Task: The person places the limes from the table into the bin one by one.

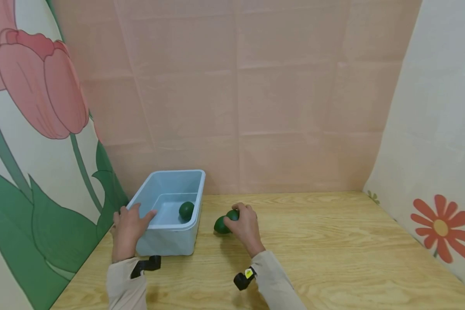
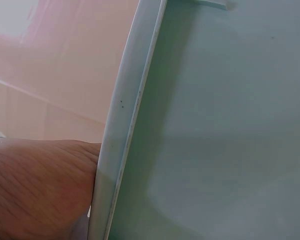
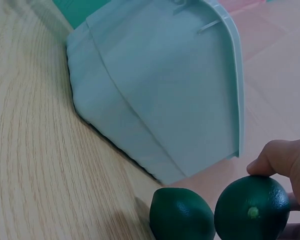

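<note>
A light blue plastic bin point(image 1: 166, 241) stands on the table, one dark green lime point(image 1: 186, 211) inside it near its right wall. My left hand point(image 1: 128, 230) rests at the bin's front left corner, thumb spread apart from the fingers over the rim. In the left wrist view, part of that hand point(image 2: 40, 187) lies against the outside of the rim point(image 2: 125, 120). Right of the bin, my right hand point(image 1: 246, 226) grips a second lime point(image 3: 252, 207) between thumb and fingers. Another lime point(image 3: 182, 215) lies on the table close beside it.
The wooden tabletop point(image 1: 333, 245) stretches to the right. A pinkish-beige sheet point(image 1: 286, 107) hangs behind it. Printed panels stand at both sides, with a tulip point(image 1: 42, 86) on the left and a red flower point(image 1: 441, 228) on the right.
</note>
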Demonstrator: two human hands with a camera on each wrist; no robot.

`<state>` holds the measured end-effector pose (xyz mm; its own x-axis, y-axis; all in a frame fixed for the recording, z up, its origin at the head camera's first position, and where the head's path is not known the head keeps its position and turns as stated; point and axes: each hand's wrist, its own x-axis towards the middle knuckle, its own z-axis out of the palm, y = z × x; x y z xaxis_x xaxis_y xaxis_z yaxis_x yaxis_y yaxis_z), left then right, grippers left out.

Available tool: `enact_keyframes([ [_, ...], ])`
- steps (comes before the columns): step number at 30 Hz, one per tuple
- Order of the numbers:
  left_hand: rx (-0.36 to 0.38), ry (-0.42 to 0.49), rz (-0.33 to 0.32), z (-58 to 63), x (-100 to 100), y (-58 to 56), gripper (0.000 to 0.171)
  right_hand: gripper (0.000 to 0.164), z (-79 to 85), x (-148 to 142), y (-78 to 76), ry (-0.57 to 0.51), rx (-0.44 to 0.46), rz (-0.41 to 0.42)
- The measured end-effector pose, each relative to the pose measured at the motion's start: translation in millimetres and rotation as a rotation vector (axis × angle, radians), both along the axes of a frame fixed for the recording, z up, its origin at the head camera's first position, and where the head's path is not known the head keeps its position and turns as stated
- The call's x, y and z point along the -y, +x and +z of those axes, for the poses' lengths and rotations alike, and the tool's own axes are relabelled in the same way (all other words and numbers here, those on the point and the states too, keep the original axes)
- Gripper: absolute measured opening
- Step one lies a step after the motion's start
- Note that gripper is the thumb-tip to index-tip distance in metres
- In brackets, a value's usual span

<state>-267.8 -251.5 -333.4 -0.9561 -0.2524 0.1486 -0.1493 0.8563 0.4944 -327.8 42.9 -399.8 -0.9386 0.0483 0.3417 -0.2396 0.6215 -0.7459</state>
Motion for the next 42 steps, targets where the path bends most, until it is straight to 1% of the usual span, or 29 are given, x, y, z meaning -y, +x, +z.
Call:
enact_keyframes([
  [8, -0.002, -0.001, 0.002, -0.4, 0.0, 0.6, 0.073, 0.039, -1.2, -0.2, 0.0, -0.027, -0.054, 0.019],
  [18, -0.004, -0.004, 0.003, -0.4, 0.0, 1.1, 0.073, 0.042, -0.5, 1.1, -0.5, -0.063, -0.039, 0.015],
  [24, -0.003, -0.002, 0.004, -1.0, 0.5, -0.5, 0.074, 0.043, 2.7, 2.0, -0.2, -0.076, -0.038, 0.013],
  [36, -0.001, -0.002, -0.001, -3.6, 3.2, -1.6, 0.077, 0.044, 5.4, 5.1, 1.4, -0.100, -0.076, 0.026],
  [42, -0.001, -0.007, 0.004, -2.7, 2.0, -2.1, 0.076, 0.049, 6.5, 5.9, 2.4, -0.123, -0.088, 0.019],
])
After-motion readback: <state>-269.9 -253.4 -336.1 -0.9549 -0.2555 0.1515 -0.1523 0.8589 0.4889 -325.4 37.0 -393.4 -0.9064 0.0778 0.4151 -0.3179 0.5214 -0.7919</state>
